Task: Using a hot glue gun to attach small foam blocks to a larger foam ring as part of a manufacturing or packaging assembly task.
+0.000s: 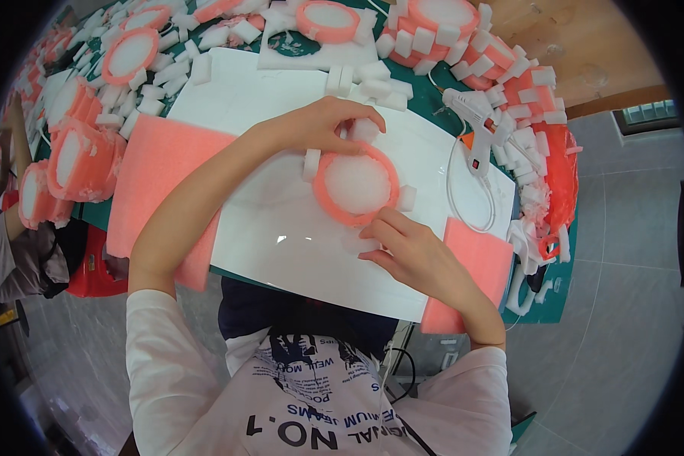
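A round pink foam ring [319, 190] with a white foam centre [357, 185] lies on a glossy white board in front of me. My left hand [328, 125] reaches over its far side, thumb and fingers curled round a small white foam block [365, 131] at the rim. At the near right edge of the ring, my right hand [404, 245] pinches what looks like another white block, mostly covered by the fingers. One white block [311, 164] stands against the ring's left side, and a further block [406, 198] is at its right side.
Pink foam sheets [167, 190] lie at both sides of the white board [266, 258]. A white glue gun [471, 121] with its cable rests at the right, beside stacked pink foam pieces [501, 61]. Loose white blocks [372, 80] lie beyond. Another person's arm [17, 137] shows far left.
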{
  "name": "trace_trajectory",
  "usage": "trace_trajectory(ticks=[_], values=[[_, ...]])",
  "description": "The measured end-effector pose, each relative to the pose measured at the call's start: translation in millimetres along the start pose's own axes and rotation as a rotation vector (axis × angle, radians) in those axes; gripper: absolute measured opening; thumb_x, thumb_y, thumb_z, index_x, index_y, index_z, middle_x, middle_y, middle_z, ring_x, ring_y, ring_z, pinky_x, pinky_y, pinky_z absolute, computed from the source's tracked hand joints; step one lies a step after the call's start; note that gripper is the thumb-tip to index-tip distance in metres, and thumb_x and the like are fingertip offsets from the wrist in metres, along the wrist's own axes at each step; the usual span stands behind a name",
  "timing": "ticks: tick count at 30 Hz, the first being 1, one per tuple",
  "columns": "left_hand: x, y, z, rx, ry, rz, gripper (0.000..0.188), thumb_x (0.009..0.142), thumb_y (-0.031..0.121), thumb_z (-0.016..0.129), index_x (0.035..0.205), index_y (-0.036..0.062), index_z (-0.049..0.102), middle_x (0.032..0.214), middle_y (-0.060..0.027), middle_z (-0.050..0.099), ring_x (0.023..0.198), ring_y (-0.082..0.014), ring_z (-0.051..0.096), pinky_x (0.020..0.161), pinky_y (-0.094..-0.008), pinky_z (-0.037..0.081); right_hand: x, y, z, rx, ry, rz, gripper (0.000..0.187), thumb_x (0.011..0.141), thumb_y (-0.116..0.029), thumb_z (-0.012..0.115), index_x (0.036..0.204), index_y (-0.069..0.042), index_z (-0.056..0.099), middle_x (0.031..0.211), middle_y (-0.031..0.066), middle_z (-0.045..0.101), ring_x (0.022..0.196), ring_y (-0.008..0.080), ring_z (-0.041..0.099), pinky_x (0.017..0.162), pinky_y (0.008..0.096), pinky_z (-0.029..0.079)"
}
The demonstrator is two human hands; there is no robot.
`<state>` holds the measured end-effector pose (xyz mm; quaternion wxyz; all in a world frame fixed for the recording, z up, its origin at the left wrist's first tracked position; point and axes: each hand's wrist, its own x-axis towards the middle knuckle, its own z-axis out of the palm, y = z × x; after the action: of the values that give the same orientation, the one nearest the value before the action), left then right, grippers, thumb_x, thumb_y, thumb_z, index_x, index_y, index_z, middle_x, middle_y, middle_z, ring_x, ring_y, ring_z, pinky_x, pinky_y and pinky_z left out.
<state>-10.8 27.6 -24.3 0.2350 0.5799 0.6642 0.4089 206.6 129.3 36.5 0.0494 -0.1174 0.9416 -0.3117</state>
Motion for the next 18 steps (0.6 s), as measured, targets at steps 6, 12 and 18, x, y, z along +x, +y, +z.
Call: trace_trajectory(ticks=[6,12,18], values=[[0.1,3.4,-1.3,-0.020,-0.013,-0.012,0.036,0.069,0.020,0.067,0.104,0.0153,0.058,0.078,-0.0044,0.053,0.065,-0.0151,0.045,0.060,-0.0276,0.040,1.5,2.4,8.8,-0.068,0.035,-0.022,0.024,0.074,-0.007,0.063,0.092,-0.002,0.046,0.087,0.0114,0.046,0.074,0.0282,0.054,0.061,0.0369,0.045],[0.1,1.0,-0.6,-0.013,-0.003,0.000,0.034,0.070,0.018,0.066,0.103,0.0147,0.058,0.080,-0.0014,0.054,0.063,-0.0122,0.042,0.058,-0.0244,0.038,3.0,7.2,16.5,-0.120,0.132,-0.112,0.029,0.069,-0.003,0.064,0.092,-0.002,0.046,0.087,0.0113,0.045,0.075,0.0271,0.053,0.061,0.0363,0.045],[1.9,2.7,-0.7,-0.018,-0.017,-0.026,0.035,0.070,0.018,0.066,0.104,0.0143,0.058,0.079,-0.0039,0.054,0.064,-0.0137,0.044,0.058,-0.0257,0.040,5.4,9.4,24.2,-0.129,0.230,-0.121,0.027,0.070,-0.004,0.063,0.091,-0.002,0.046,0.085,0.0113,0.044,0.075,0.0258,0.053,0.061,0.0352,0.045]])
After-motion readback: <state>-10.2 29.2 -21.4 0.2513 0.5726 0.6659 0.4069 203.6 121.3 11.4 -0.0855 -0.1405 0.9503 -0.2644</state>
